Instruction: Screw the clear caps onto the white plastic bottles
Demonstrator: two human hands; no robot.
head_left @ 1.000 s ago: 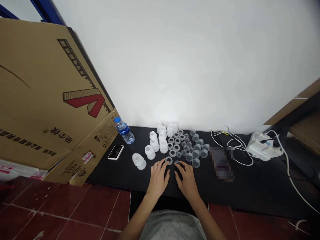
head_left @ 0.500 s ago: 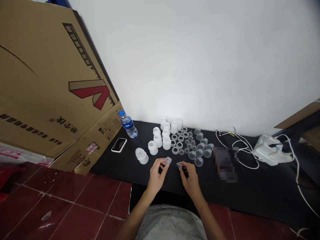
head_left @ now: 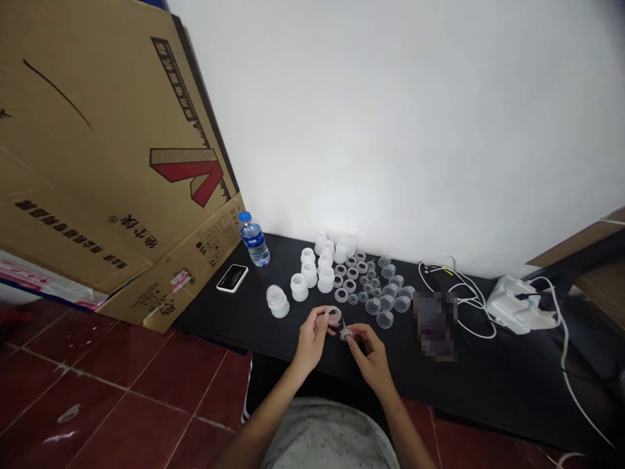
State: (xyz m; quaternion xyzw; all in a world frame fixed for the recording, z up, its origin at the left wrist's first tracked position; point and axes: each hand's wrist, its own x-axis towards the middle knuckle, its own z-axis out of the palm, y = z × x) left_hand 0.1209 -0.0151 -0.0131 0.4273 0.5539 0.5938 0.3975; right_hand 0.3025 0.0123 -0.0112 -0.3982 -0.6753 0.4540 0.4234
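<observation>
My left hand holds a translucent ring up between its fingertips. My right hand pinches a small clear piece just beside that ring, and the two do not clearly touch. Beyond my hands, on the black table, stand several frosted white cups, with a stacked white pair to their left. Several clear rings and clear domed caps lie in loose rows to the right of the cups.
A water bottle and a phone sit at the table's left end, against a leaning cardboard sheet. To the right lie a blurred object, white cables and a white device. Red floor tiles lie below.
Both hands have lifted their pieces off the table and moved closer together. The ring now shows upright in my left hand. The whole view has shifted slightly as my head turned.
</observation>
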